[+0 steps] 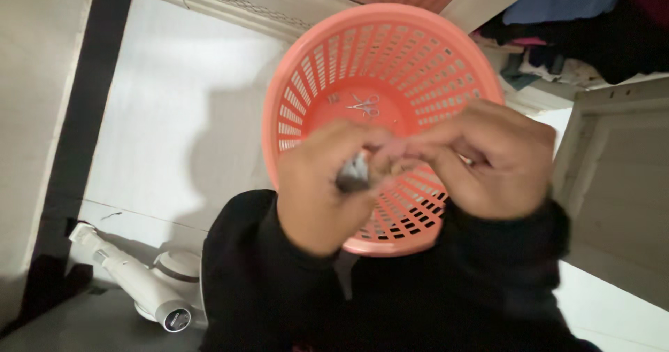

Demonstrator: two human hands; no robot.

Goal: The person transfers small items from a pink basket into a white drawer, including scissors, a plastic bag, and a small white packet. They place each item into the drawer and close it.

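A small grey metal object (354,173) is held up right over the near rim of the coral plastic basket (306,59), gripped in the left hand (322,188), whose fingers are curled shut around its lower end. The right hand (496,158) is brought in against it from the side, fingertips pinched together at the object's top; what exactly is pinched cannot be told, the spot is blurred. Both black sleeves (265,275) are seen below the basket. Inside the basket, on its floor, small silver scissors (365,105) are lying with a tiny dark item just beside them, so some pieces are judged already dropped in, while the grey object is not yet released. Left of the basket, on the pale floor, a white handheld vacuum (136,282) is lying; clothes (585,17) are heaped beyond the basket's right side
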